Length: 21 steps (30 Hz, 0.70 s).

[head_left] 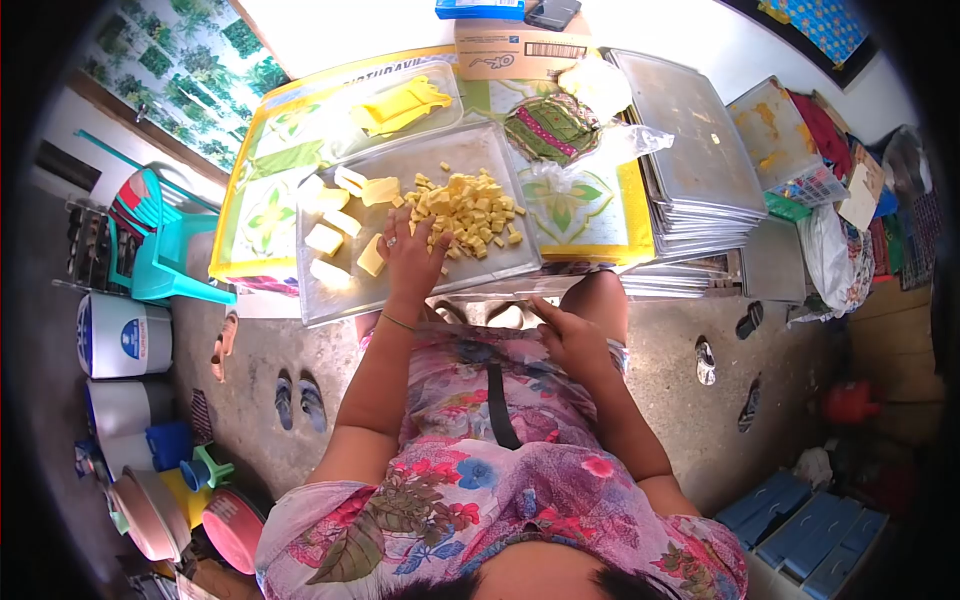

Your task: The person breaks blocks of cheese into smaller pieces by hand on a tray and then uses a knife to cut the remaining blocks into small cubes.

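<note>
A metal baking tray lies on the table in front of me. On its right side is a heap of small pale-yellow cubes, which look like butter or cheese. Larger yellow blocks sit on the tray's left. My left hand reaches over the tray's near part, fingers apart at the heap's left edge, a ring on one finger. By my lap, below the tray's near edge, my right hand is curled closed. What it holds, if anything, I cannot make out.
Behind the tray, a clear plastic container holds yellow sheets. A cardboard box stands at the back. To the right are a green patterned cloth and a stack of metal trays. A turquoise chair stands left.
</note>
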Each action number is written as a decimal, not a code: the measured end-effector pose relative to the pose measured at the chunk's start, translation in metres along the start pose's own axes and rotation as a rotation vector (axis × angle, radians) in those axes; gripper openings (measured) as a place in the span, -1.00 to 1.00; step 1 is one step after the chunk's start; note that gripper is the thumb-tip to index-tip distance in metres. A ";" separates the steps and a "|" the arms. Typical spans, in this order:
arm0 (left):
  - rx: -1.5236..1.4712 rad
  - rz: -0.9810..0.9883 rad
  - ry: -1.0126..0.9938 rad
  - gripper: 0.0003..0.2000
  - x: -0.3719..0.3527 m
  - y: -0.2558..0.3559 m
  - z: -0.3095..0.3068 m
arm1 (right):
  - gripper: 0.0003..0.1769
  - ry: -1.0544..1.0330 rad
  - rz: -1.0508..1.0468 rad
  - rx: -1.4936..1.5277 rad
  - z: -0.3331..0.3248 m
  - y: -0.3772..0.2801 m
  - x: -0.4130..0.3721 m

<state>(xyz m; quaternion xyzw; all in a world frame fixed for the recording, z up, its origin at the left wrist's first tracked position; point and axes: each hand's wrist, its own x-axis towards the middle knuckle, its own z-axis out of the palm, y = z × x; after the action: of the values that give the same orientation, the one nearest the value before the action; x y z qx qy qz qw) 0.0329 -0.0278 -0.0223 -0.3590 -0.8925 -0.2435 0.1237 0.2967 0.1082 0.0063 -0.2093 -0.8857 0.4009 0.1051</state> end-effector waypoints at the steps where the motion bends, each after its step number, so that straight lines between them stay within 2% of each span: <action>1: -0.011 -0.012 0.011 -0.51 0.000 -0.002 0.000 | -0.48 0.018 -0.008 0.011 0.001 0.002 0.000; 7: -0.083 -0.045 -0.044 -0.52 -0.012 -0.004 -0.008 | -0.46 -0.031 0.173 0.161 -0.007 -0.002 0.004; 10: -0.146 -0.048 -0.041 -0.52 -0.030 -0.007 -0.009 | -0.44 0.009 0.184 0.166 -0.009 0.008 0.004; 13: -0.146 0.044 0.017 -0.52 -0.046 -0.012 -0.013 | -0.43 0.084 0.199 0.278 -0.011 0.014 0.007; 16: -0.125 0.052 0.041 -0.53 -0.052 -0.018 -0.026 | -0.44 0.166 0.156 0.235 -0.008 0.029 0.012; 21: 0.020 -0.059 0.098 -0.58 -0.045 -0.046 -0.037 | -0.40 0.236 0.059 0.224 0.000 0.044 0.021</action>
<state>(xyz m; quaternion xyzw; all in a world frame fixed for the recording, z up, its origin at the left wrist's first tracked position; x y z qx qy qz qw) 0.0348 -0.1021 -0.0242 -0.3192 -0.8979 -0.2554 0.1634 0.2903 0.1436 -0.0262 -0.2678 -0.8104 0.4726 0.2195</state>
